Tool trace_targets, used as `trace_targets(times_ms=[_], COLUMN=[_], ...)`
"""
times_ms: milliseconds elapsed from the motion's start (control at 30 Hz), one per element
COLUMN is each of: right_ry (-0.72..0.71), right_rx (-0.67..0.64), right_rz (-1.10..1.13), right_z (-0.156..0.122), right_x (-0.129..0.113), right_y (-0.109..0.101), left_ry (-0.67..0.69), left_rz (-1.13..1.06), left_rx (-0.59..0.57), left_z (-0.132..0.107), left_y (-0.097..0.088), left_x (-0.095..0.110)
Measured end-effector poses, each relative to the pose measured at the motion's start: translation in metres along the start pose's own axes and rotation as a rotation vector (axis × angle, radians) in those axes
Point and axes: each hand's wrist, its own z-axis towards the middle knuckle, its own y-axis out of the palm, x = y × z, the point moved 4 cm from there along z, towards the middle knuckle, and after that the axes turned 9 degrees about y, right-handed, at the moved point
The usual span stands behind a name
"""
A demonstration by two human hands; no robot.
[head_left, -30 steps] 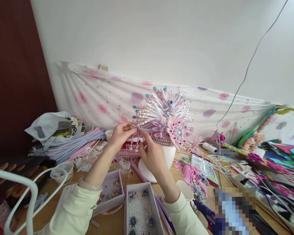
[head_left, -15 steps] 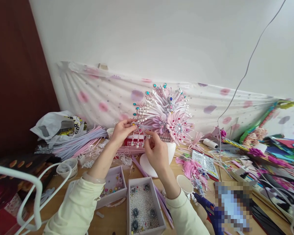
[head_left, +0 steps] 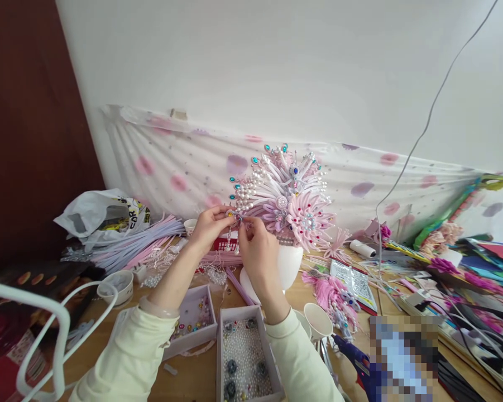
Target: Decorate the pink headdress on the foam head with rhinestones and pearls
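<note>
A pink headdress (head_left: 287,198) set with pearls and blue gems stands on a white stand (head_left: 288,267) at the middle of the table. My left hand (head_left: 209,228) pinches the headdress's left tip, where a beaded dangle (head_left: 230,241) hangs. Close beside it, my right hand (head_left: 257,252) has its fingers pinched at the same spot. Both hands are closed on that left edge piece.
Two open boxes, one of gems (head_left: 192,324) and one of pearls (head_left: 245,360), lie near me. Pink and lilac strips (head_left: 134,245), a plastic bag (head_left: 100,215), paper cups (head_left: 318,322), a blue glue gun (head_left: 355,360), pink tassels (head_left: 333,296) and coloured sheets (head_left: 477,268) crowd the table.
My right hand has risen from below the headdress's rim to meet the left hand at the left tip. The view shifted slightly.
</note>
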Motion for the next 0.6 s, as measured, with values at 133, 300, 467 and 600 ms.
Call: trace_targets(times_ms=[133, 300, 467, 600], right_ry=[0.012, 0.017, -0.031, -0.094], right_rx=[0.03, 0.014, -0.037, 0.02], right_rz=[-0.033, -0.066, 0.008, 0.165], right_z=[0.0, 0.001, 0.005, -0.002], right_x=[-0.002, -0.001, 0.002, 0.004], right_y=[0.001, -0.001, 0.003, -0.005], left_ry=[0.007, -0.004, -0.012, 0.072], left_rz=[0.007, 0.042, 0.082, 0.119], left_rx=[0.016, 0.045, 0.033, -0.003], left_z=[-0.003, -0.011, -0.011, -0.006], left_y=[0.002, 0.001, 0.0, 0.002], left_x=[0.002, 0.008, 0.011, 0.01])
